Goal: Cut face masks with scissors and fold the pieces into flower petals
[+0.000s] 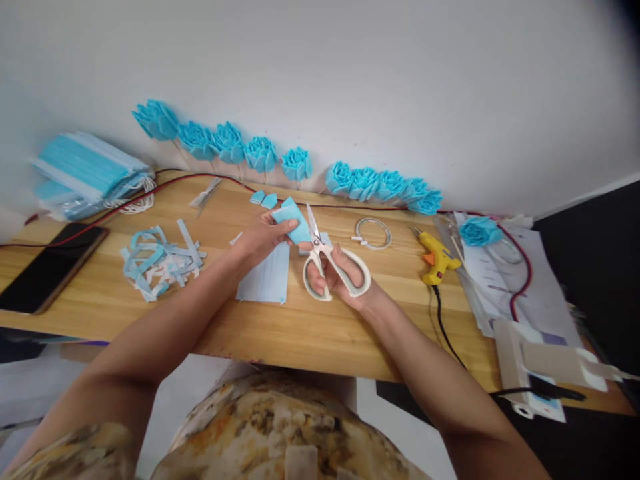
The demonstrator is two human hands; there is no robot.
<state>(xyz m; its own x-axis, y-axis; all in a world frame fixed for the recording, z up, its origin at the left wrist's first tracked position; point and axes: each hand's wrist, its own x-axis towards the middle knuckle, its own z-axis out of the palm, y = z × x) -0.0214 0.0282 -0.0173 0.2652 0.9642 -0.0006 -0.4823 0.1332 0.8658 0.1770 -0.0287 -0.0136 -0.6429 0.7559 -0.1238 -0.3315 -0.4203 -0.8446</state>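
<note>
Along the back edge of the bench (pixel 320 340), blue flowers (pixel 261 155) are lined up, while in from its front edge a blue piece (pixel 295 223) is pinched by the left hand (pixel 267 238) and scissors (pixel 317 244) are gripped by the right hand (pixel 339 283).

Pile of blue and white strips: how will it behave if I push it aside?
The strips look thin and some curl, so they're probably floppy and light. They lie overlapped in a loose heap, so a push may drag several together and could leave others behind.
</note>
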